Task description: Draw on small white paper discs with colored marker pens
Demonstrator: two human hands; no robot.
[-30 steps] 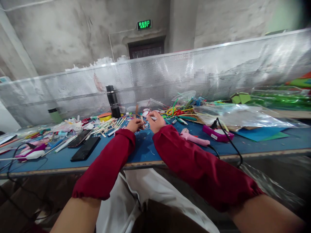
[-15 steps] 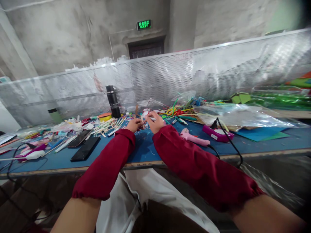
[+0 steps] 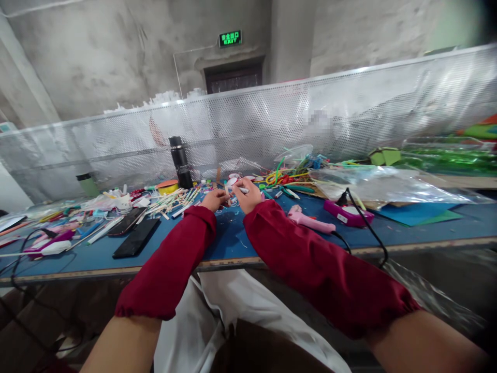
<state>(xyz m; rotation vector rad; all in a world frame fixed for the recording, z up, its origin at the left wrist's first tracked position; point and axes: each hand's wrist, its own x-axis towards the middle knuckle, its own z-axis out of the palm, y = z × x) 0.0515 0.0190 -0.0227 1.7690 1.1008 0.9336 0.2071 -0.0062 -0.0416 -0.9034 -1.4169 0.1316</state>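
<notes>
Above the blue tabletop (image 3: 229, 243), my two hands almost meet. The fingers of my right hand (image 3: 251, 198) are closed around a white marker-like pen (image 3: 243, 190), its tip pointing toward the other hand. My left hand (image 3: 213, 200) pinches a small pale piece (image 3: 227, 192), too small to make out clearly. Small white and coloured scraps lie just behind and under the fingers. To the right of my right forearm rests a pink hot glue gun (image 3: 310, 221) with a black cord.
A black flask (image 3: 180, 163) stands behind my left hand. Pale sticks (image 3: 173, 203), two dark phones (image 3: 136, 238) and a purple power block (image 3: 50, 243) lie leftward. Another purple power block (image 3: 345, 213), colourful wires (image 3: 285, 178) and plastic bags (image 3: 392, 184) lie rightward. A perforated metal screen (image 3: 248, 124) backs the table.
</notes>
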